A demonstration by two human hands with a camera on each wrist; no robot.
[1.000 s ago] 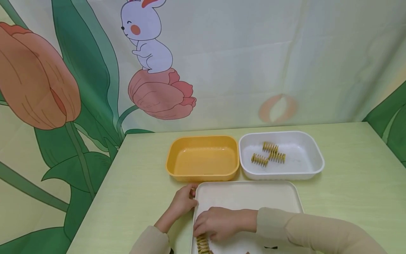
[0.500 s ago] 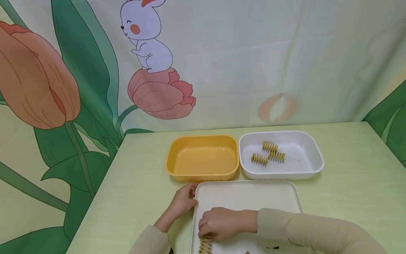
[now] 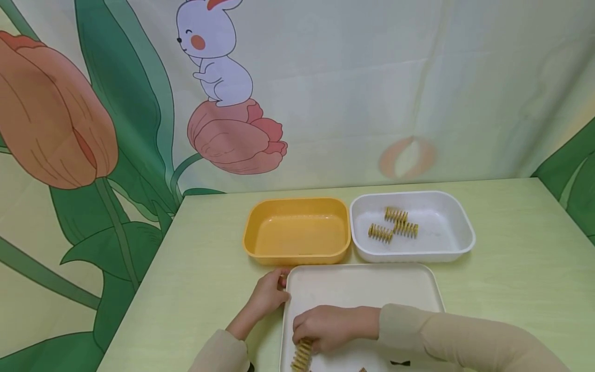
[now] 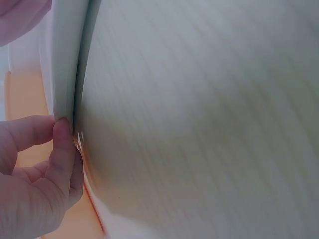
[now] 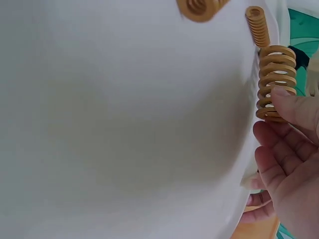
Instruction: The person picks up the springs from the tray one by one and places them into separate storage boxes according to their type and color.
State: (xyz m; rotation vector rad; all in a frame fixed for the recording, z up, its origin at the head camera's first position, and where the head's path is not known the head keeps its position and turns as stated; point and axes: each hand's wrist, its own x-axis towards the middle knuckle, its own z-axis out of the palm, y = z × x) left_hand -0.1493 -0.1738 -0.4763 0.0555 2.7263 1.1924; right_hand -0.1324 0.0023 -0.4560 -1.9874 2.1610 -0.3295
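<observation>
My left hand [image 3: 269, 293] grips the left rim of a white tray [image 3: 367, 284]; the left wrist view has its thumb and fingers pinching the tray's edge. Over the tray's left side, my right hand [image 3: 327, 325] holds a large golden coil spring [image 3: 302, 355] by its upper end. Up close in the right wrist view, the thumb lies on the coils of this spring [image 5: 276, 69] and the fingers are at its end. A smaller, tightly wound spring [image 5: 257, 26] lies beyond it along the tray wall. Another spring [image 5: 199, 7] is cut off by that view's top edge.
Behind the tray stand a yellow bin [image 3: 297, 232] and, at its right, a white bin [image 3: 441, 243] with three golden springs [image 3: 406, 229] in it. A dark flat piece [image 3: 400, 363] shows on the tray near my right sleeve. A printed curtain hangs behind the table.
My right hand has shifted slightly to the right with the large spring, which now leans with its upper end rightward. My left hand has stayed at the tray's rim.
</observation>
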